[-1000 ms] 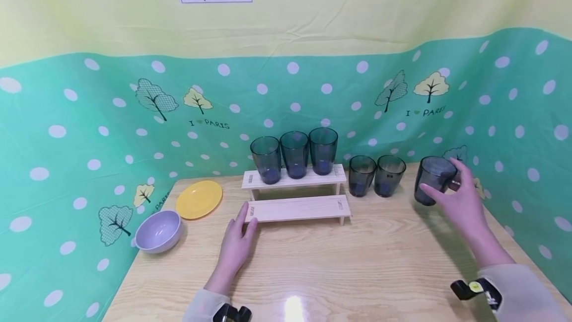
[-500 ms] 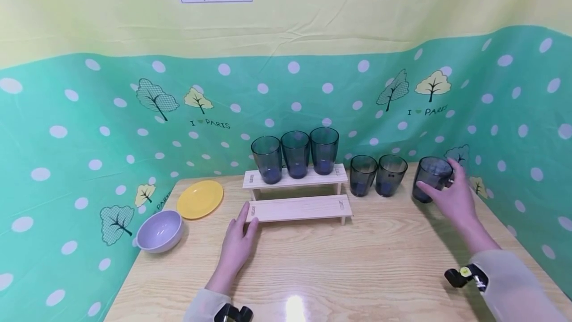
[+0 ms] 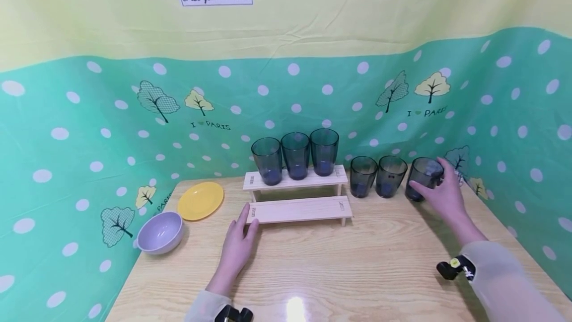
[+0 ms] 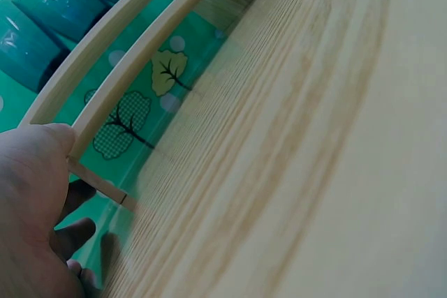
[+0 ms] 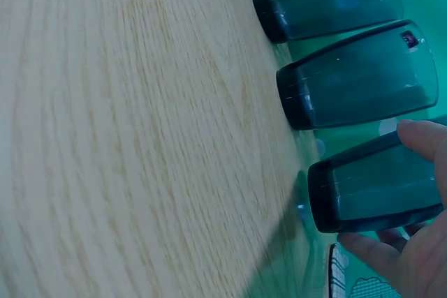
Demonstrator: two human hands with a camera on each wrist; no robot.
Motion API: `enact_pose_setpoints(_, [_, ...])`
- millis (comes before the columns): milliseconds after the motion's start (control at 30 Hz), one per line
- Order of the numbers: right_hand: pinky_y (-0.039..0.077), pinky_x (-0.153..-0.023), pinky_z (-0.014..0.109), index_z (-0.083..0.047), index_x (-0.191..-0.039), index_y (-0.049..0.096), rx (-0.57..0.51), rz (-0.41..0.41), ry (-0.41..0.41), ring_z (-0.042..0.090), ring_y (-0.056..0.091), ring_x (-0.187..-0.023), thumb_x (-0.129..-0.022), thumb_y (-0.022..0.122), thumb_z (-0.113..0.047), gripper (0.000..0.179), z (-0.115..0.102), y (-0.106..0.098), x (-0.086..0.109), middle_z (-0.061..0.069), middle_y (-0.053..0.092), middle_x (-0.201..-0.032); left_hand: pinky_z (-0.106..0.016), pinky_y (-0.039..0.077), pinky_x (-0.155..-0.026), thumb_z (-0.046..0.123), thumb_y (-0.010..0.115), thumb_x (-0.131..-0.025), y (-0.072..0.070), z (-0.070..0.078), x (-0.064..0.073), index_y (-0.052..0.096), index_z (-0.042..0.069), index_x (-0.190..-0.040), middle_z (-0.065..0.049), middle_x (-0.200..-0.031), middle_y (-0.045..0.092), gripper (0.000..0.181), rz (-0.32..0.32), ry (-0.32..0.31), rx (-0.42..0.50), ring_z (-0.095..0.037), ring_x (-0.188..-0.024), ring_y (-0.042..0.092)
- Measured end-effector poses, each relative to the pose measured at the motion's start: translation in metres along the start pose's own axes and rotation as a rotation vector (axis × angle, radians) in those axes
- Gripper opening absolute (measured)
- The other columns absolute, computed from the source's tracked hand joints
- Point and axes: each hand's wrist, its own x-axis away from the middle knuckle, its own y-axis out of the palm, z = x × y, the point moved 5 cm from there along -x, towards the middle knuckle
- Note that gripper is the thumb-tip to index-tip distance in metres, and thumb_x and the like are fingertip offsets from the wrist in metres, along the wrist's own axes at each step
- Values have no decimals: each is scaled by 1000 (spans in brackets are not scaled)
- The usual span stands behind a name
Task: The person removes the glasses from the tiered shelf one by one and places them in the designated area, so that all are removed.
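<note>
My right hand (image 3: 442, 193) grips a dark, see-through drinking glass (image 3: 420, 178) at the right end of a row, thumb on its near side and fingers round the far side. In the right wrist view this glass (image 5: 377, 183) stands upright, a small gap away from a second glass (image 5: 360, 78). My left hand (image 3: 237, 242) rests at the left end of the lower step of a wooden two-step rack (image 3: 299, 210). The left wrist view has the thumb (image 4: 59, 134) against the rack's end, the other fingers loosely bent below it.
On the rack's upper step stand three taller dark glasses (image 3: 295, 155). Two short glasses (image 3: 363, 178) stand right of the rack. A yellow plate (image 3: 200, 201) and a purple bowl (image 3: 160, 233) sit at the left. A polka-dot cloth (image 3: 286, 93) closes off the back and sides.
My right hand has moved left with the glass, bringing it closer to the two short glasses and lower toward the table. The left hand stays at the rack.
</note>
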Motion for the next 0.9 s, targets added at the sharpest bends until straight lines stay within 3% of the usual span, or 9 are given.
enact_pose_setpoints(533, [21, -124, 80, -3, -176, 7, 2, -6, -39, 63, 16, -160, -102, 84, -33, 111, 3, 11, -4, 34, 12, -178, -78, 25, -124, 48, 53, -117, -1, 2, 1, 34, 20, -175, -23, -172, 40, 67, -3, -8, -2, -64, -157, 25])
enact_pose_setpoints(900, [23, -121, 83, -3, -176, 5, 32, -10, -44, 67, 17, -157, -103, 82, -36, 110, 3, 12, -3, 38, 10, -176, -78, 25, -124, 48, 52, -117, -1, 1, 1, 35, 20, -175, -22, -172, 41, 67, -5, -9, -8, -64, -157, 25])
